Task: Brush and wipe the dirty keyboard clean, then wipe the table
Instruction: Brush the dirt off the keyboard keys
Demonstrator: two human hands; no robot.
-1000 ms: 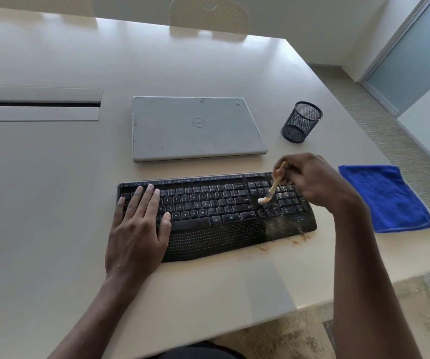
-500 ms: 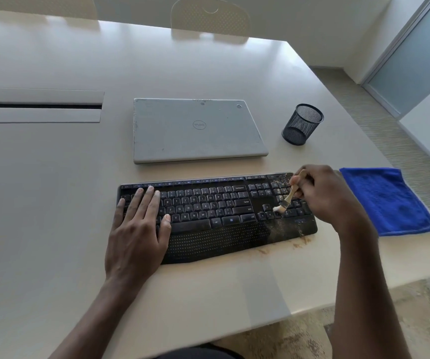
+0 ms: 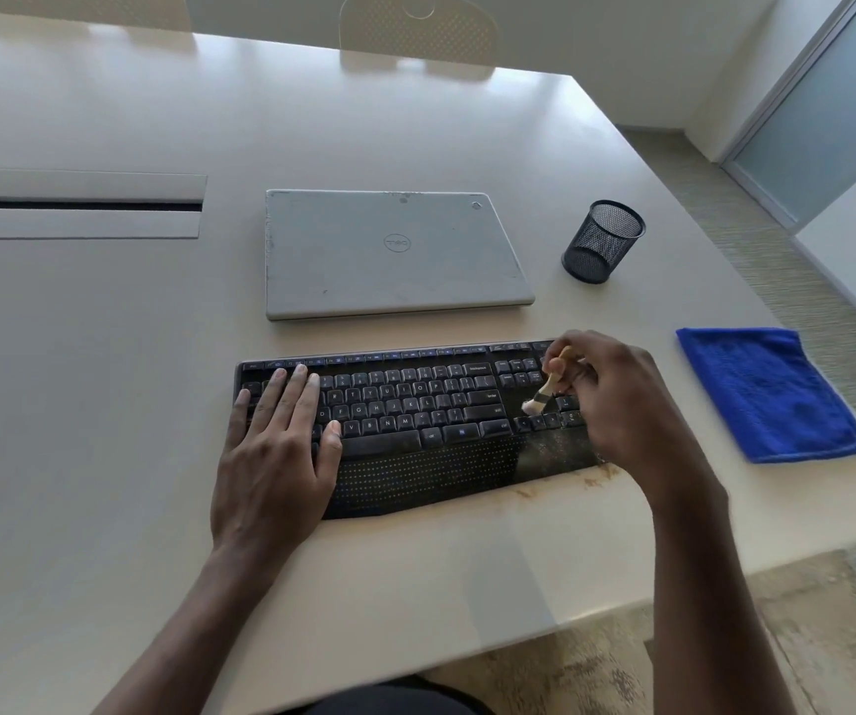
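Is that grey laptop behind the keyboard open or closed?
Closed. The laptop lies flat on the table, its lid down with the round logo facing up; no screen or keys show.

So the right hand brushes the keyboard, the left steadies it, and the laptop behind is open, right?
No: the head view shows the laptop closed. The rest holds: the right hand holds the brush on the keyboard, the left hand flat on it.
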